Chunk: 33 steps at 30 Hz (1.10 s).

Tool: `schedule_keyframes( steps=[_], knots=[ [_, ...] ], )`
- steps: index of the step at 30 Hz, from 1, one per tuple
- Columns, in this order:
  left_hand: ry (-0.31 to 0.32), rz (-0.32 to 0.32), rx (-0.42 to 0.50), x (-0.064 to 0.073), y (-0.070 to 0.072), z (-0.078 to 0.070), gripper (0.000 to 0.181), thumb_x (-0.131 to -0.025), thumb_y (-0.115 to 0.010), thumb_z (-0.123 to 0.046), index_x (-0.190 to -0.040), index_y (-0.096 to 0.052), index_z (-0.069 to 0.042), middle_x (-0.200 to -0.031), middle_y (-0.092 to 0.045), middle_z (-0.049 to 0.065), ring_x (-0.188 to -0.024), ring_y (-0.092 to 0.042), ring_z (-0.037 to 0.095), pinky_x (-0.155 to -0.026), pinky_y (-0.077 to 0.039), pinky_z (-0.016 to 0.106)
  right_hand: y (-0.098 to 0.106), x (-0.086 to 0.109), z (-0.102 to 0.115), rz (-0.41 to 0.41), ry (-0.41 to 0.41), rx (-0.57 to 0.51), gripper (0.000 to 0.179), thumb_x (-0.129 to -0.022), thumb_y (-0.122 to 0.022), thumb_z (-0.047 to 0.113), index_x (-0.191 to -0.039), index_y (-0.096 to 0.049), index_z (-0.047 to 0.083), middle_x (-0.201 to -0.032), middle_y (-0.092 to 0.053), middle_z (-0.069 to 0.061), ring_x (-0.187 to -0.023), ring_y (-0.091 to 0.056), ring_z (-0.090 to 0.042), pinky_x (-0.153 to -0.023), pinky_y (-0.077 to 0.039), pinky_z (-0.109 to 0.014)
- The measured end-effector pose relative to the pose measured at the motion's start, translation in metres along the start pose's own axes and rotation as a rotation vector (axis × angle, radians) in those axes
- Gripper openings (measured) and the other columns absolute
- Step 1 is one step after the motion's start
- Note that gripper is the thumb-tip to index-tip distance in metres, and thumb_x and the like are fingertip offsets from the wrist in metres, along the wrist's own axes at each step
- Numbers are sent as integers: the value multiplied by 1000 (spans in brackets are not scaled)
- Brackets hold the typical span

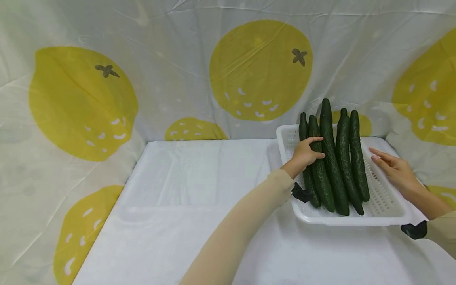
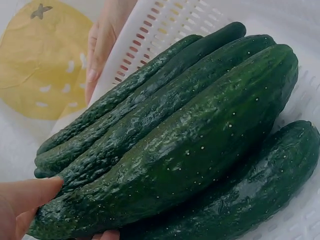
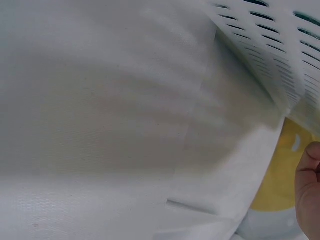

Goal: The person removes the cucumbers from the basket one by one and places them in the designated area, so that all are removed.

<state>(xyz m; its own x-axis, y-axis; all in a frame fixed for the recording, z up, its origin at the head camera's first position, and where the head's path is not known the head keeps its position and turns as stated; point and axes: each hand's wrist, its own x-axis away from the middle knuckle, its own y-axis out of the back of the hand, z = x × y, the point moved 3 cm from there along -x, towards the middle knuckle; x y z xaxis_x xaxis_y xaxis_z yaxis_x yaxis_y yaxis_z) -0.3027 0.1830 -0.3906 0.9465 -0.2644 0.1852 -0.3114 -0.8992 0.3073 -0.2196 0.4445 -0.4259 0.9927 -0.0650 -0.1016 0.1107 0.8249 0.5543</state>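
Observation:
Several long dark green cucumbers lie side by side in a white perforated plastic basket (image 1: 356,221), their far ends rising past its back rim. My left hand (image 1: 306,153) reaches in from the left and grips the second cucumber (image 1: 322,184) from the left. In the left wrist view, the thumb (image 2: 37,192) lies on one side of that cucumber (image 2: 190,150) and fingertips show at its lower edge. Outside the basket's right rim is my right hand (image 1: 397,170), fingers nearly straight and close to the side wall. The right wrist view catches only part of this hand (image 3: 309,195).
The basket stands at the right of a table (image 1: 171,237) covered in white cloth. Behind it hangs a pale curtain (image 1: 171,51) printed with large yellow fruits. Black straps (image 1: 415,229) circle both wrists.

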Motion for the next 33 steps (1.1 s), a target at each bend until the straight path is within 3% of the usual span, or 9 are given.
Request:
schedule_keyframes(
  steps=[4,9,12,23,29,33],
  knots=[
    [5,-23,-8,2,0,0,55,-85,-79,-1,-128,-68,-33,-135,-58,-9,-42,-33,11,-42,-37,23,-1,0,-1,2,-11,-23,48,-106,-51,32,-153,-40,30,-111,-44,47,-125,-31,9,-80,-30,1],
    [11,-44,21,6,0,-1,58,-82,-80,3,-126,-69,-34,-139,-55,-8,-60,-56,13,-51,-54,30,-1,-2,0,-18,9,-32,47,-106,-52,31,-152,-43,29,-104,-46,51,-123,-32,12,-81,-28,2],
    [9,-41,26,7,0,0,59,-83,-79,3,-126,-68,-35,-139,-55,-8,-67,-61,15,-54,-57,35,-1,-2,0,-27,18,-37,46,-106,-52,30,-151,-44,29,-103,-47,51,-122,-32,13,-82,-27,3],
    [-11,-27,22,8,-3,3,54,-85,-79,-2,-126,-68,-36,-134,-58,-6,-74,-63,13,-56,-58,33,-2,-2,-1,-68,39,-80,41,-104,-56,23,-145,-54,31,-95,-57,46,-106,-40,22,-82,-29,3],
    [-42,-16,-24,9,-2,1,53,-87,-78,-5,-129,-66,-36,-135,-57,-8,-56,-52,13,-49,-53,30,-1,-2,-1,-79,44,-63,42,-104,-56,24,-145,-53,29,-94,-57,45,-109,-40,21,-83,-27,4],
    [-54,-12,-17,9,0,-5,53,-87,-77,-6,-128,-66,-37,-136,-56,-11,-60,-53,11,-50,-54,29,0,-3,-2,-77,37,-67,42,-105,-56,23,-146,-53,28,-95,-57,46,-112,-39,20,-85,-26,4]
  ],
)
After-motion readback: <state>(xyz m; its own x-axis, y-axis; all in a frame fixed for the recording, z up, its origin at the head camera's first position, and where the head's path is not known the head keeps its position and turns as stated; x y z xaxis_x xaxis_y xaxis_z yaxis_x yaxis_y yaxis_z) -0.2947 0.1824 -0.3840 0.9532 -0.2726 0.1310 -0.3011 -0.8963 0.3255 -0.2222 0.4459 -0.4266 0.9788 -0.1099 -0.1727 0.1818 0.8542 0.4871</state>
